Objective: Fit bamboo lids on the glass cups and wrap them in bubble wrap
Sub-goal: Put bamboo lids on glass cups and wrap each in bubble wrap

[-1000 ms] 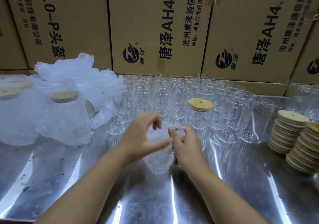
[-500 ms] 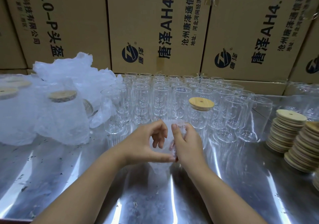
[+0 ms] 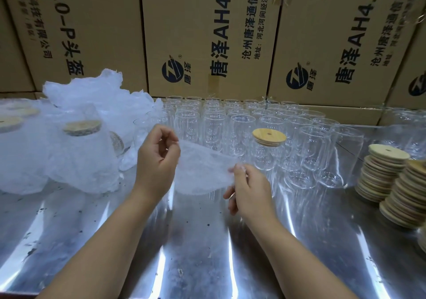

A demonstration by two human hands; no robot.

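A bubble wrap sheet (image 3: pixel 200 172) hangs spread between my hands above the metal table (image 3: pixel 207 241). My left hand (image 3: pixel 156 158) pinches its upper left corner and my right hand (image 3: pixel 249 190) pinches its right edge. Behind it stand several rows of empty glass cups (image 3: pixel 214 125). One glass cup near the front right carries a bamboo lid (image 3: pixel 269 136). Two stacks of loose bamboo lids (image 3: pixel 382 174) sit at the right. Wrapped, lidded cups (image 3: pixel 80 155) stand at the left.
A heap of loose bubble wrap (image 3: pixel 92 93) lies at the back left. Cardboard boxes (image 3: pixel 207 33) form a wall behind the table. More glassware (image 3: pixel 401 125) stands at the far right.
My hands were close together working a bunched piece of wrap. They have moved apart, the left up and leftward, the right to the right, and the sheet is now spread open between them.
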